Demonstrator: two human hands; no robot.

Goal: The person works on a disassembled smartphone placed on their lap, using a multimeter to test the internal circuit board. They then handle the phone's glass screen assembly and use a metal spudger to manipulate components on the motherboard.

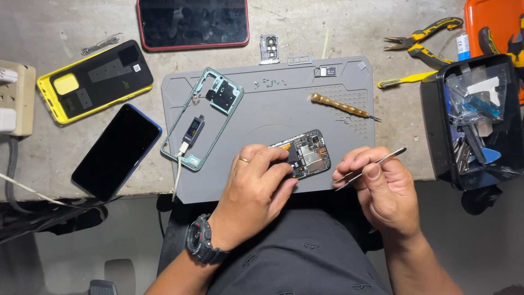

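An opened phone [308, 153] with its circuit board bare lies on the grey work mat [262, 109]. My left hand [254, 191] covers the phone's lower part and grips it; a ring and a black wristwatch are on that arm. My right hand [382, 188] is just right of the phone and holds metal tweezers [371, 165], their tips pointing left toward the phone's edge.
On the mat lie a teal phone frame [203, 117] with a small USB tester [191, 134], tiny screws [269, 83] and a brass screwdriver [344, 107]. Left: yellow back cover [95, 80], dark phone [116, 151], power strip [13, 98]. A tablet [192, 23] is behind. Right: pliers [423, 41], black tool box [475, 123].
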